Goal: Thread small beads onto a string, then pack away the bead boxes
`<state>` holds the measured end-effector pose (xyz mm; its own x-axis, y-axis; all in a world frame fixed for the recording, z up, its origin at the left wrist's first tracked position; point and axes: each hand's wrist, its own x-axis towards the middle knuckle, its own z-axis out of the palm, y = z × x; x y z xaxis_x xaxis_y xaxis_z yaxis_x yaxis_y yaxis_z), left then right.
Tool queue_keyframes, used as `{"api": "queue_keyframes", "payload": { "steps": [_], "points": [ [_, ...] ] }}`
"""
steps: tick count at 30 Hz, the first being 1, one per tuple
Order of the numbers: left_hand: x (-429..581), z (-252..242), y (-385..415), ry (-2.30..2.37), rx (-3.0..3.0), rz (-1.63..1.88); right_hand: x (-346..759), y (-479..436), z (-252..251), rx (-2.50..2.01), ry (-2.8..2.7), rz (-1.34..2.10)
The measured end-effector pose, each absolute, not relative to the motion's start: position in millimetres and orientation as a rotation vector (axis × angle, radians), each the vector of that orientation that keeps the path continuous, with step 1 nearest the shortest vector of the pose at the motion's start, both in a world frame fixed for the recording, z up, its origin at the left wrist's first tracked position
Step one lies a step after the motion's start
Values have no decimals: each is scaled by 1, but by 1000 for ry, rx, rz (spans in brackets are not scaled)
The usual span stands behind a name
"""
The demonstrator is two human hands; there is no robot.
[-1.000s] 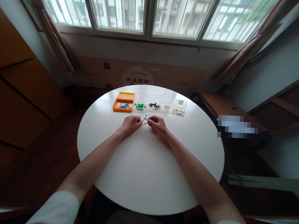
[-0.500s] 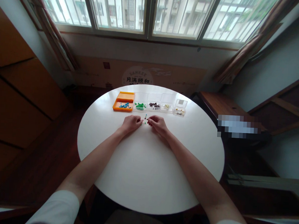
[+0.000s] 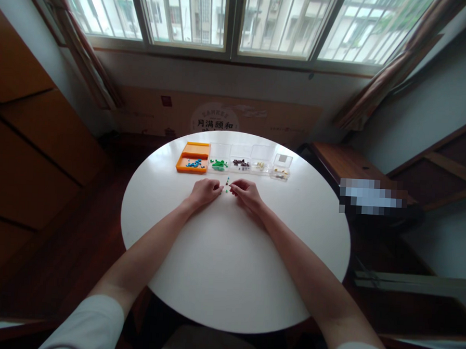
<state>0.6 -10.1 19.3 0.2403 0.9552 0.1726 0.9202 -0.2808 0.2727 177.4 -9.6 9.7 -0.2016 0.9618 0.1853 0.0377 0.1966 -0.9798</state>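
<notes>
Head view: both hands rest on the round white table (image 3: 227,278), just above the middle of the frame, and their fingertips meet from either side over a small cluster of beads (image 3: 227,185). The left hand (image 3: 204,191) lies curled, knuckles up, with its forefinger and thumb pointing right toward the cluster. The right hand (image 3: 247,192) mirrors it, thumb and forefinger drawn close together at the cluster's right edge. The fingers of both hands are narrowed to a pinch, but the beads are too small to tell whether either hand holds one.

Judging from this, the work in hand is fine fingertip handling of loose beads. A clean pick here would call for a light, exact pinch on a single bead without scattering its neighbours.

The beads are tiny specks, green and dark with perhaps a red one, lying on the bare tabletop between the two hands. Their shape cannot be made out.

Higher in the frame, near the table's far edge, stands a row of containers: an orange tray (image 3: 194,158) with blue pieces, then clear boxes with green pieces (image 3: 218,164), dark pieces (image 3: 240,163) and pale pieces (image 3: 260,165), and a smaller clear box (image 3: 281,169) at the right end.
</notes>
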Motion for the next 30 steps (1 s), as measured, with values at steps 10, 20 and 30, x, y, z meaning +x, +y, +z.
{"api": "queue_keyframes", "payload": {
  "steps": [10,20,30],
  "points": [
    [0,19,-9,1799,2382,472,177,-10,11,-1008,-1472,1184],
    [0,17,-8,1792,2379,470,177,-10,11,-1017,-1463,1197],
    [-1,14,-7,1778,2400,504,177,-9,11,-1003,-1453,1213]
  ]
}}
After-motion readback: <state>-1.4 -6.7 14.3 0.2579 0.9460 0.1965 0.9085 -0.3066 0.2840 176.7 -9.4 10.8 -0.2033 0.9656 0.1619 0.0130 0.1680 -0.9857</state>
